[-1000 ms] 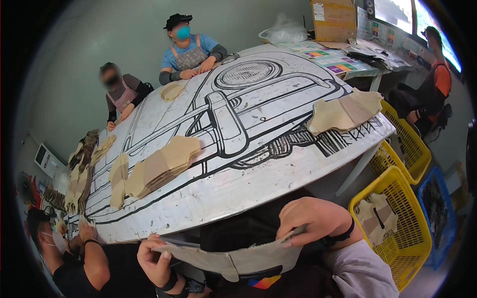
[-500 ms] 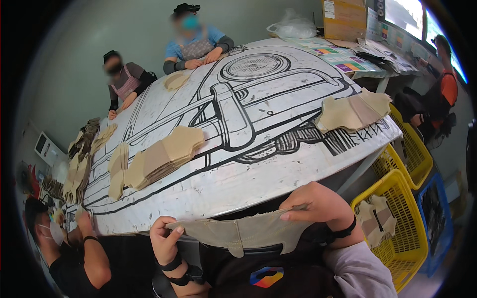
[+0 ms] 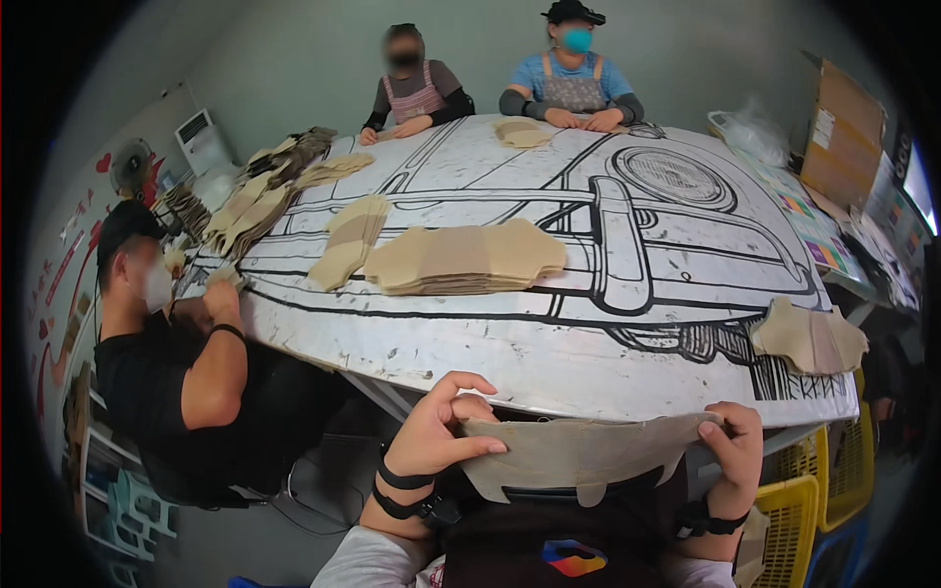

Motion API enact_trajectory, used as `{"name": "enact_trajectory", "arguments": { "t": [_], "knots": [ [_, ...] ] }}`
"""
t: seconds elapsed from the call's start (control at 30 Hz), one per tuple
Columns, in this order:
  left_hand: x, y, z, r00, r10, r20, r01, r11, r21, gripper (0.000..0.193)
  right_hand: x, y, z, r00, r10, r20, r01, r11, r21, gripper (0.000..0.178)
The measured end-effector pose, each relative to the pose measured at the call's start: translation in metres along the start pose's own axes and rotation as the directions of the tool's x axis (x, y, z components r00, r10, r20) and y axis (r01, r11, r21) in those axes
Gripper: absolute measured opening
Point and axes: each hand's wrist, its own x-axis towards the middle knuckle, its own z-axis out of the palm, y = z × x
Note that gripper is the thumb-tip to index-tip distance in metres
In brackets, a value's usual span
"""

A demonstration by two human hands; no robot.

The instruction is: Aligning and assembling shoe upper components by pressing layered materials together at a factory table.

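A grey-beige stitched fabric panel (image 3: 578,453) with notches along its lower edge hangs stretched between my hands, just off the table's near edge. My left hand (image 3: 436,431) pinches its left end, thumb in front and index finger raised and bent. At the upper right corner, my right hand (image 3: 735,446) grips it with the thumb on the near face. Beyond the panel, a stack of beige and tan pieces (image 3: 461,263) lies on the table. A narrower stack (image 3: 348,245) is to its left, and another stack (image 3: 812,338) lies near the right corner.
The table (image 3: 431,358) has a white cover with a black line drawing. A person in black (image 3: 186,343) sits at the left; two people in aprons work across the table. More pieces (image 3: 260,196) are heaped far left. Yellow baskets (image 3: 789,514) stand below right.
The view has swung left, so the table appears further right. The panel stays in both hands. My left index finger has lifted, and my right hand has shifted its grip at the corner.
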Motion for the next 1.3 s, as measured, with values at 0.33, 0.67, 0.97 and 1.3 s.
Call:
{"name": "enact_trajectory", "arguments": {
  "t": [0.33, 0.67, 0.97, 1.3],
  "knots": [
    [0.000, -0.005, -0.012, 0.360, 0.883, 0.303, -0.600, -0.030, 0.800, 0.016, 0.024, -0.045, 0.017, 0.525, -0.850, -0.033, 0.655, 0.429, -0.623, 0.014],
    [0.043, -0.050, -0.024, 0.810, 0.511, 0.290, -0.388, 0.095, 0.917, 0.023, 0.039, 0.032, 0.049, 0.842, -0.497, 0.211, 0.477, 0.501, -0.722, 0.021],
    [0.044, -0.034, 0.015, 0.817, 0.469, 0.334, -0.469, 0.204, 0.860, 0.029, 0.034, -0.001, 0.071, 0.813, -0.516, 0.271, 0.531, 0.462, -0.710, 0.022],
    [0.039, -0.040, 0.010, 0.895, 0.406, 0.186, -0.328, 0.315, 0.890, 0.030, 0.033, 0.004, 0.073, 0.814, -0.517, 0.265, 0.537, 0.494, -0.684, 0.023]
  ]
}}
